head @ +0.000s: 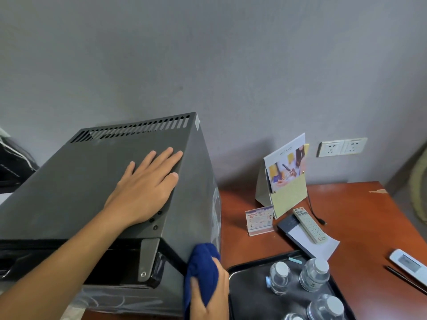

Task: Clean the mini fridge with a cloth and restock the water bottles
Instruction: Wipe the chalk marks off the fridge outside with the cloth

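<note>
calendar point(284, 172) print: too small to read
card point(260, 220) beside calendar: blurred
remote point(309, 225) keys: unreadable

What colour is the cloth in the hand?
Dark blue. The cloth, gripped by the right hand, shows best in the head view.

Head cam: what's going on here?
A person is wiping the mini fridge. The left hand rests flat on its top, and the right hand has a grip on a blue cloth against the fridge's right side. Four water bottles stand on the black tray beside it, not yet restocked.
</note>
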Motion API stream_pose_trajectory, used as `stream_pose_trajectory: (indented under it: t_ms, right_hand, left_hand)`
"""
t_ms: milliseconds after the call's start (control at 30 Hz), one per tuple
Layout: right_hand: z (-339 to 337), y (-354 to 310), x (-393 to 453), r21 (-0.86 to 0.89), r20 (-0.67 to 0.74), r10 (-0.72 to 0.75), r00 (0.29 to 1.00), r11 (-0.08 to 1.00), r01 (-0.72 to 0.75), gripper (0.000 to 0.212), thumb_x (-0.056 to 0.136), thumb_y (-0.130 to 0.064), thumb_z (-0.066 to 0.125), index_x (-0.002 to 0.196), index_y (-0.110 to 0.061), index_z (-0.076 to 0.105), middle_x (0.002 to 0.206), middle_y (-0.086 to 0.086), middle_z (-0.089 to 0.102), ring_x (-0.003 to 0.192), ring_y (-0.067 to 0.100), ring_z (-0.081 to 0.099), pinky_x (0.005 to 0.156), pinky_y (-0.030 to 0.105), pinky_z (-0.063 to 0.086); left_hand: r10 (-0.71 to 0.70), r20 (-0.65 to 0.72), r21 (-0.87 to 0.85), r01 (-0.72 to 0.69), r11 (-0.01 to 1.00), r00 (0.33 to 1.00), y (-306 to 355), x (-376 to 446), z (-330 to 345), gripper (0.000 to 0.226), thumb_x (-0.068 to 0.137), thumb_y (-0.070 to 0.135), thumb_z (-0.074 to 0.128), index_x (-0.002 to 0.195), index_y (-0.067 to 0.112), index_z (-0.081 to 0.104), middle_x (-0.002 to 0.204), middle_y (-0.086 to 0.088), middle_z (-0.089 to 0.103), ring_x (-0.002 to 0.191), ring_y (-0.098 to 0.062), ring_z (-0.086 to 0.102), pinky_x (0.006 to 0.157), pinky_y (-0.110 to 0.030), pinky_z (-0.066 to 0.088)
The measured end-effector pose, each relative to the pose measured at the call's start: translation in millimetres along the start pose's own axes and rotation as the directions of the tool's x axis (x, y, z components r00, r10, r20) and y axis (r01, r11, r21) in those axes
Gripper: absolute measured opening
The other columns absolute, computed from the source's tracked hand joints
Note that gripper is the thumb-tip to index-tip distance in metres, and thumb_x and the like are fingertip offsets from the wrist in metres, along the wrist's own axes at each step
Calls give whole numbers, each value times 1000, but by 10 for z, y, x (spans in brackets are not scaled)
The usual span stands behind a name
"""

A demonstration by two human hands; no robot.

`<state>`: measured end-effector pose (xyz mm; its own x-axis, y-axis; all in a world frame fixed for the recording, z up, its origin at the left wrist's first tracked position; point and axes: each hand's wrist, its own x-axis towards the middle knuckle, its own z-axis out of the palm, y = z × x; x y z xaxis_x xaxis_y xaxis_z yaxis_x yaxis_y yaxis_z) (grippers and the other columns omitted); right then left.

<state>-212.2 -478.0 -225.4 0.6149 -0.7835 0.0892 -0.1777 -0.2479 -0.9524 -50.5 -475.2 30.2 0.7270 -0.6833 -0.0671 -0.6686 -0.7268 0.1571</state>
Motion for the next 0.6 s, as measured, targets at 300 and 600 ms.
stream_pose_trajectory:
  t_ms: [300, 600]
  right_hand:
    - [357, 1099, 591, 70, 239, 634, 736, 744, -664, 54, 99, -48, 55, 142, -17, 46, 132, 14, 58, 122, 33, 57, 104, 38, 44]
    - [381, 1129, 725, 103, 283, 653, 703, 708, -699, 58, 101, -47, 53, 150, -20, 37, 139, 11, 54, 124, 31, 54, 108, 43, 43]
  left_hand:
    - [24, -14, -11, -24, 1000, 1000, -6, 37, 7, 55, 107, 44, 21, 158, 52, 5, 166, 30, -6, 154, 0, -10, 127, -47, -3]
    - [8, -4, -23, -8, 1000, 1000, -3, 29, -9, 55, 105, 43, 23, 158, 51, 8, 167, 28, -2, 155, -2, -7, 127, -49, -3]
